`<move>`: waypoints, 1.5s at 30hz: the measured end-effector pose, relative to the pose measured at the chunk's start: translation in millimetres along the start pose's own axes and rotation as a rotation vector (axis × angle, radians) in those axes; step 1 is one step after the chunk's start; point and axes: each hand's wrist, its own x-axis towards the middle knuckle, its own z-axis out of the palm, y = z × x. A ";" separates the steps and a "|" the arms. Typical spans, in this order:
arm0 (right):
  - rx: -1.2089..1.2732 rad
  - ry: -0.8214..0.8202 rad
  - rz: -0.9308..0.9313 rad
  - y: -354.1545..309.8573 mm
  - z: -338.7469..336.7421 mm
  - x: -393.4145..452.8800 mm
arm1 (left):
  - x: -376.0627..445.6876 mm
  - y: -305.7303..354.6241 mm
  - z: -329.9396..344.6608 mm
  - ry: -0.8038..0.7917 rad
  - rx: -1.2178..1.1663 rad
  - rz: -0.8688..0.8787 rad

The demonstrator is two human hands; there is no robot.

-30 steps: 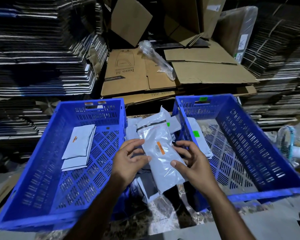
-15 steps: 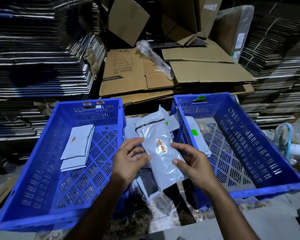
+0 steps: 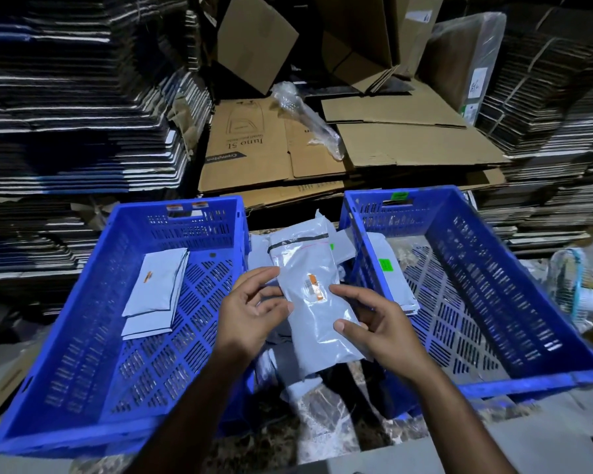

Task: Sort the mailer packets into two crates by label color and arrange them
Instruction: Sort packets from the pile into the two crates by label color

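**Item held: grey mailer, orange label**

We hold one grey mailer packet point(image 3: 317, 302) between both hands, above the gap between the two crates. Our left hand point(image 3: 250, 313) pinches its left edge, fingers curled; our right hand point(image 3: 379, 325) grips the right edge, thumb on top. Its orange label point(image 3: 315, 286) faces up.

Beneath it we see a loose heap of mailers point(image 3: 281, 364) on a mottled floor point(image 3: 322, 429).

Left blue crate point(image 3: 83, 388): two grey packets point(image 3: 154, 289), stacked near the far left, the upper one orange-labelled. Right blue crate point(image 3: 528, 302): packets with a green label point(image 3: 386, 265) against the near-left wall.

Behind: flattened brown cartons point(image 3: 288, 148), crumpled clear plastic point(image 3: 305, 121), tall stacks of folded cardboard point(image 3: 76, 114) on both sides.
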 end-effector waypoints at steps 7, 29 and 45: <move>-0.072 -0.167 -0.076 -21.5 69.8 55.9 | -2.1 23.3 -79.6 0.212 0.023 0.022; -0.385 -0.246 0.369 69.0 334.6 254.9 | -23.1 13.7 -270.6 0.326 0.139 -0.121; -0.114 0.377 0.287 79.0 64.4 81.6 | 22.9 -21.1 -82.8 -0.146 0.145 -0.202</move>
